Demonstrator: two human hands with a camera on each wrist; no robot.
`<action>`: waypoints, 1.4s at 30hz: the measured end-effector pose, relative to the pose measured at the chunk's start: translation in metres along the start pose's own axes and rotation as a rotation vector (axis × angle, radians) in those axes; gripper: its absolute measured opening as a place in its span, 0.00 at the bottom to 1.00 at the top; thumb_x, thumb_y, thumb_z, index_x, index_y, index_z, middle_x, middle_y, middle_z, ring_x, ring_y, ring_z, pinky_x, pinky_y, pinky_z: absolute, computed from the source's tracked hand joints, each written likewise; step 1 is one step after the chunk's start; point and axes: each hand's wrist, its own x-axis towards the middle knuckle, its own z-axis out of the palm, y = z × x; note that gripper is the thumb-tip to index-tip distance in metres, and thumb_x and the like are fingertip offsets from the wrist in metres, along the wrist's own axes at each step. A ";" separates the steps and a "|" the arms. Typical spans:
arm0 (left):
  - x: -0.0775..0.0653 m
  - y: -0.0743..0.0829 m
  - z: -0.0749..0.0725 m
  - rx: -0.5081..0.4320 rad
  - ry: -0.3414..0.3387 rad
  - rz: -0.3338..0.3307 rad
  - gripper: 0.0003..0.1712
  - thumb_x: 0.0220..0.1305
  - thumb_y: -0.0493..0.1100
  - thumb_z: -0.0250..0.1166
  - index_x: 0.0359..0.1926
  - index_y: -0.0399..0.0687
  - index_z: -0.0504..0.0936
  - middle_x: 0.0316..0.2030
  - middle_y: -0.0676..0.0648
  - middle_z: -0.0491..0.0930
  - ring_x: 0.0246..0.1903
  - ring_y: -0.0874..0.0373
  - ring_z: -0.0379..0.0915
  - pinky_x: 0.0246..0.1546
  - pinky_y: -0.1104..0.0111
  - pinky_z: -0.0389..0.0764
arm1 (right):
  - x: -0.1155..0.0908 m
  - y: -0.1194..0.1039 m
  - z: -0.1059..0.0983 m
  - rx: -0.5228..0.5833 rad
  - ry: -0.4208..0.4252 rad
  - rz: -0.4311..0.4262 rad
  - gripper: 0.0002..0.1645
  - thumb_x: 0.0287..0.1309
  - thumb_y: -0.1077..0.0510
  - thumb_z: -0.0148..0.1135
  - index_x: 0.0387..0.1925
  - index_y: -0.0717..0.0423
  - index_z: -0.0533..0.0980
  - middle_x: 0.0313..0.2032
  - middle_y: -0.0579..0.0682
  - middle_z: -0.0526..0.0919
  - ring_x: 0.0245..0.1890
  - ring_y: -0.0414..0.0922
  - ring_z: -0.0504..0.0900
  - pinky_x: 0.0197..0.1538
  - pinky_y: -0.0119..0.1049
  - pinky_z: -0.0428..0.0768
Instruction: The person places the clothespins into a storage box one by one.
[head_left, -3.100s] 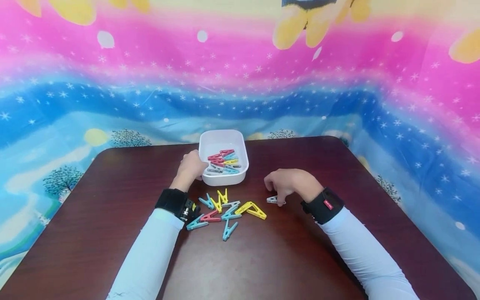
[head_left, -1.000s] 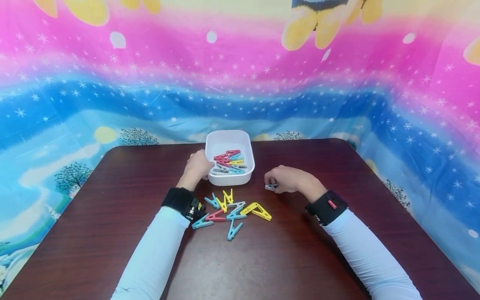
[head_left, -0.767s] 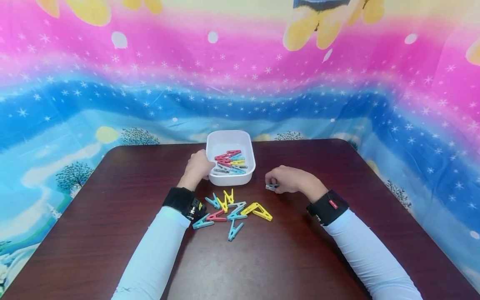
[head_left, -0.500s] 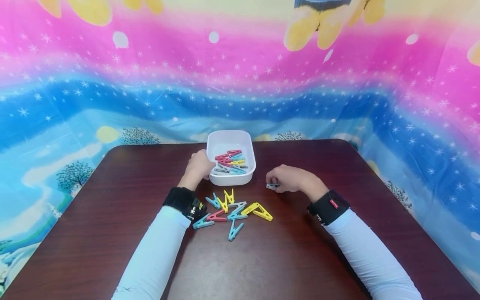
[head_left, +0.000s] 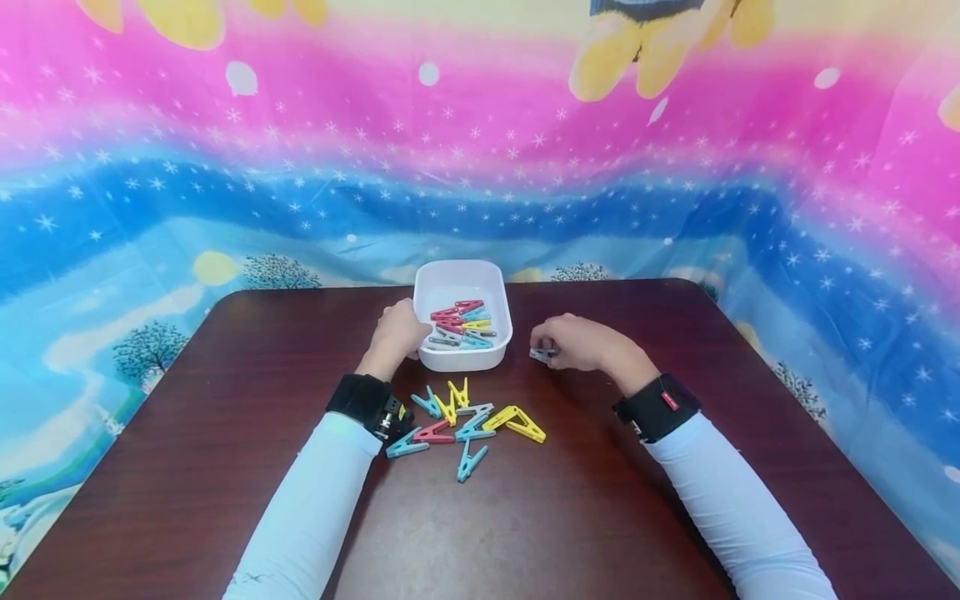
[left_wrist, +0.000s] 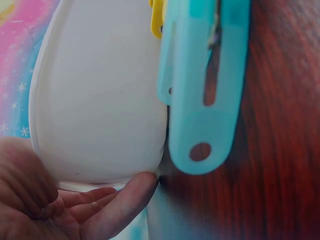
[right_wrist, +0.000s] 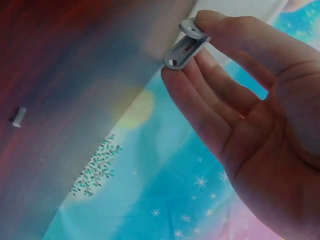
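My left hand [head_left: 396, 333] grips the left side of a white plastic tub [head_left: 461, 359] near its front corner. In the left wrist view, thumb and fingers close on the tub's wall [left_wrist: 100, 100]. Inside the tub lie several red, teal, yellow and grey clothespins [head_left: 447, 321]. To the right of the tub, my right hand [head_left: 581, 342] pinches a grey clothespin [right_wrist: 185, 50] by its handle ends between thumb and fingertips. In front of the tub lies a loose group of clothespins: yellow [head_left: 525, 425], teal [head_left: 470, 461], red [head_left: 433, 432] and grey [head_left: 472, 409].
The dark red-brown table [head_left: 585, 517] has rounded far corners. A colourful printed cloth [head_left: 480, 200] hangs behind it and along the sides. A small grey piece [right_wrist: 19, 117] lies on the table in the right wrist view; its kind is too small to tell.
My right hand has picked up the grey clothespin from the table and moved it slightly away from me. My left hand has stayed on the tub. The view has shifted slightly.
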 end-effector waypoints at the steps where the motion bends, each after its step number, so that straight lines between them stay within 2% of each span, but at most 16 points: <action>1: 0.000 0.000 0.000 0.000 0.004 -0.003 0.29 0.60 0.42 0.63 0.59 0.38 0.65 0.43 0.39 0.75 0.34 0.48 0.78 0.21 0.63 0.83 | 0.001 -0.001 -0.004 -0.001 0.020 -0.002 0.17 0.51 0.61 0.67 0.45 0.46 0.79 0.35 0.45 0.80 0.34 0.42 0.75 0.39 0.36 0.79; 5: -0.001 0.001 -0.001 0.003 0.005 -0.009 0.28 0.60 0.42 0.62 0.59 0.39 0.65 0.44 0.38 0.75 0.34 0.49 0.78 0.21 0.63 0.83 | 0.008 -0.004 -0.021 -0.007 0.110 -0.023 0.17 0.51 0.61 0.67 0.45 0.49 0.79 0.35 0.47 0.80 0.33 0.43 0.76 0.38 0.37 0.78; 6: -0.001 0.001 -0.001 0.004 0.002 -0.007 0.28 0.60 0.42 0.62 0.59 0.39 0.65 0.44 0.38 0.75 0.34 0.49 0.78 0.21 0.63 0.83 | 0.012 -0.004 -0.026 -0.013 0.138 -0.031 0.16 0.51 0.61 0.67 0.44 0.49 0.79 0.38 0.47 0.80 0.33 0.43 0.76 0.38 0.37 0.78; 12: 0.000 0.001 0.001 0.005 -0.007 -0.003 0.28 0.61 0.43 0.62 0.59 0.39 0.65 0.44 0.38 0.75 0.33 0.49 0.78 0.22 0.63 0.83 | 0.043 -0.013 -0.054 -0.031 0.255 -0.060 0.13 0.52 0.60 0.67 0.41 0.51 0.78 0.38 0.47 0.80 0.35 0.43 0.78 0.37 0.34 0.78; 19: 0.001 0.001 0.000 0.009 -0.005 -0.004 0.29 0.61 0.43 0.63 0.59 0.39 0.64 0.45 0.38 0.74 0.33 0.49 0.78 0.22 0.63 0.83 | 0.097 -0.036 -0.083 -0.066 0.195 -0.056 0.12 0.56 0.59 0.63 0.43 0.51 0.78 0.33 0.45 0.78 0.34 0.42 0.76 0.36 0.33 0.77; 24: 0.001 0.000 0.001 0.013 -0.003 -0.019 0.29 0.60 0.43 0.63 0.59 0.40 0.65 0.45 0.38 0.74 0.33 0.49 0.78 0.21 0.63 0.83 | 0.138 -0.043 -0.082 -0.131 0.152 -0.050 0.10 0.58 0.58 0.61 0.43 0.50 0.77 0.34 0.45 0.78 0.35 0.42 0.76 0.39 0.34 0.78; 29: 0.003 0.000 0.001 0.011 0.002 -0.022 0.28 0.60 0.44 0.64 0.58 0.40 0.65 0.44 0.39 0.75 0.33 0.49 0.78 0.19 0.63 0.82 | 0.166 -0.049 -0.074 -0.189 0.072 -0.029 0.13 0.58 0.61 0.60 0.46 0.52 0.78 0.39 0.47 0.79 0.37 0.43 0.76 0.44 0.37 0.79; 34: 0.006 -0.002 0.001 0.024 0.010 -0.009 0.26 0.60 0.44 0.63 0.56 0.40 0.66 0.42 0.39 0.75 0.30 0.50 0.78 0.18 0.63 0.82 | 0.182 -0.051 -0.063 -0.221 0.017 -0.005 0.11 0.58 0.64 0.59 0.42 0.53 0.79 0.36 0.48 0.80 0.34 0.45 0.76 0.41 0.37 0.78; 39: 0.008 -0.003 0.002 0.030 0.013 -0.002 0.26 0.60 0.45 0.63 0.56 0.40 0.67 0.42 0.39 0.76 0.28 0.51 0.78 0.17 0.65 0.81 | 0.192 -0.046 -0.053 -0.247 0.004 0.012 0.07 0.57 0.63 0.61 0.39 0.52 0.79 0.32 0.47 0.79 0.33 0.46 0.75 0.39 0.37 0.78; 42: 0.008 -0.004 0.003 0.030 0.017 -0.007 0.26 0.60 0.44 0.63 0.56 0.40 0.67 0.41 0.40 0.76 0.28 0.51 0.78 0.17 0.65 0.81 | 0.195 -0.045 -0.050 -0.246 0.002 0.010 0.09 0.56 0.63 0.62 0.40 0.53 0.79 0.34 0.48 0.80 0.34 0.46 0.75 0.40 0.38 0.78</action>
